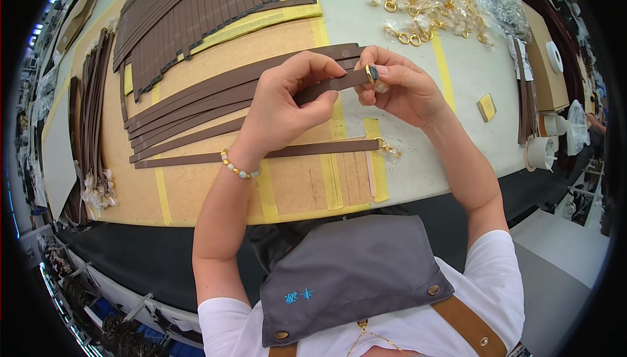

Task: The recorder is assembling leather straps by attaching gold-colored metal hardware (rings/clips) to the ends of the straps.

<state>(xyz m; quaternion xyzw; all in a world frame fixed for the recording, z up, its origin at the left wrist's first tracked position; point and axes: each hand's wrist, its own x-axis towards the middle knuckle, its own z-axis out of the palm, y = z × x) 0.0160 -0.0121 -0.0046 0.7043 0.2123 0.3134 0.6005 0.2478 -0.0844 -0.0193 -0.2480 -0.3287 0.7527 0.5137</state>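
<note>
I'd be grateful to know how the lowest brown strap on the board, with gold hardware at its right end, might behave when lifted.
The strap would probably droop if lifted by one end, being long and narrow. Its right end may feel heavier, given the gold hardware there. Lying flat, it seems unlikely to roll.

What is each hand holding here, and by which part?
Left hand: a brown strap, between thumb and fingers, just back from its end. Right hand: the gold-coloured fitting at that end, between thumb and fingers.
</note>
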